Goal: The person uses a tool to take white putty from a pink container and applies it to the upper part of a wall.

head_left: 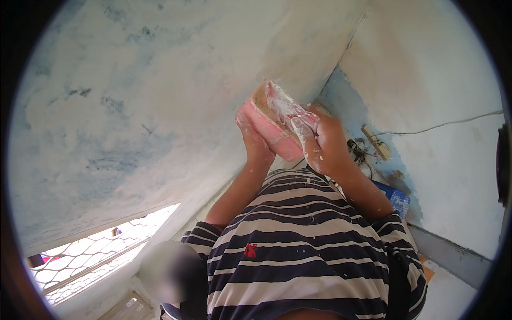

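In front of my chest, my left hand point(257, 143) is wrapped round the side of a pink, box-shaped tub point(277, 140). A brownish-beige layer shows inside the tub near its far end. My right hand point(326, 137) is closed on a flat scraper point(285, 101), thickly smeared with white paste. This blade lies across the tub's opening, tilted, and hides part of the inside. White paste also coats my right thumb and fingers. How the scraper's handle sits in the palm is hidden.
A wall point(160, 106) with patchy white and bluish plaster fills the left side and meets another wall point(442, 80) at a corner. On the right hang a wooden block point(376, 142) and a thin cable point(442, 127). A metal lattice point(90, 261) covers an opening at lower left. Blue packaging point(397, 200) lies by my right elbow.
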Demonstrator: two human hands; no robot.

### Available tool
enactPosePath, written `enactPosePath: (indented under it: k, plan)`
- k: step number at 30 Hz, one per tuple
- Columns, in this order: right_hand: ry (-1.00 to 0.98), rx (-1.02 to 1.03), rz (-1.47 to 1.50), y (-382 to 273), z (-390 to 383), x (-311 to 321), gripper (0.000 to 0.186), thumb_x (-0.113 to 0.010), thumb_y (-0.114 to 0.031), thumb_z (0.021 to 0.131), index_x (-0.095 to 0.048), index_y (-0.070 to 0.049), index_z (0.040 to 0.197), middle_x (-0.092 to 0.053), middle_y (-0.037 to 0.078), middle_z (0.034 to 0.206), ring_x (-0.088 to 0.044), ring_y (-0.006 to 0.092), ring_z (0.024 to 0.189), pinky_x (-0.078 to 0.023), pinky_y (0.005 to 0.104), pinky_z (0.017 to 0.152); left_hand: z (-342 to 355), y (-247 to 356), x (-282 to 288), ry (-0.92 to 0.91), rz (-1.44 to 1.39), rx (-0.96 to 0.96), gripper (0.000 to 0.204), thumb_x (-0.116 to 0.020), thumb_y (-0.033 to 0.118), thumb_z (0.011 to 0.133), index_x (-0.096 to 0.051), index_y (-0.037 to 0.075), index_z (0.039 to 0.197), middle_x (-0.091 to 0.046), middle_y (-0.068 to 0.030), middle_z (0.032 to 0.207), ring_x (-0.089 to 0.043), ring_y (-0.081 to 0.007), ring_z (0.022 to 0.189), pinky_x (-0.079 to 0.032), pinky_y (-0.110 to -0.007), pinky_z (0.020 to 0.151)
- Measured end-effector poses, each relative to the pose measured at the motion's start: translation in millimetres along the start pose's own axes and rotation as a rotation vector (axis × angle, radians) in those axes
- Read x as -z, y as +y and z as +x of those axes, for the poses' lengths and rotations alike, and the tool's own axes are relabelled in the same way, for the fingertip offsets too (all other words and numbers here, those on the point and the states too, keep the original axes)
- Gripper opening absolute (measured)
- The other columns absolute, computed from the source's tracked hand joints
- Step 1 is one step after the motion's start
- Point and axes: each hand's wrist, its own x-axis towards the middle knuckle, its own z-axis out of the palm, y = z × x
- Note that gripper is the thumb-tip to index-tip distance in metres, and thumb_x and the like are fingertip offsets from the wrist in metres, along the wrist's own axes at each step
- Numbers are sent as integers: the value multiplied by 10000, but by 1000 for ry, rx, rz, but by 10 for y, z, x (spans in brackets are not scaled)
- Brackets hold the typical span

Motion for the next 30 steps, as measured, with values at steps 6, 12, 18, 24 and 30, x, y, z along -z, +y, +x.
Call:
enactPosePath:
  k: [6, 12, 18, 24, 30]
  plan:
    - [-47, 32, 29, -68, -49, 3, 294, -504, -29, 846, -590, 23, 1123, -628, 194, 824, -580, 327, 712, -475, 367, 650, -27, 0, -12, 69, 92, -18, 598, -517, 321, 968, -154, 156, 1415, -315, -157, 1387, -388, -278, 1269, -411, -440, 1021]
    - [-34, 58, -138, -146, -138, 135, 313, -533, -75, 847, -597, -2, 1145, -652, 214, 921, -630, 385, 787, -505, 366, 720, -17, -24, 11, 161, 181, 26, 581, -469, 421, 978, -214, 130, 1411, -386, -126, 1374, -415, -276, 1274, -400, -437, 1044]
    - [69, 42, -129, -125, -106, 175, 291, -539, -76, 870, -609, -14, 1145, -657, 201, 934, -639, 376, 810, -510, 364, 746, 51, -197, 285, 8, -57, 66, 596, -396, 493, 980, -294, 114, 1428, -399, -111, 1411, -412, -275, 1292, -366, -429, 1076]
    - [33, 133, -179, -288, -205, 108, 302, -542, -50, 864, -603, -16, 1158, -666, 190, 927, -663, 323, 808, -514, 351, 749, 56, -195, 231, -15, 61, 15, 632, -362, 540, 970, -309, 112, 1432, -398, -102, 1430, -400, -277, 1312, -348, -435, 1089]
    - [303, 92, 20, -212, -60, 317, 163, -594, -25, 851, -590, 48, 996, -675, 154, 870, -653, 236, 733, -487, 266, 716, 35, -73, 202, -180, -181, 94, 702, -391, 620, 921, -351, 122, 1414, -439, -90, 1397, -433, -271, 1285, -369, -446, 1072]
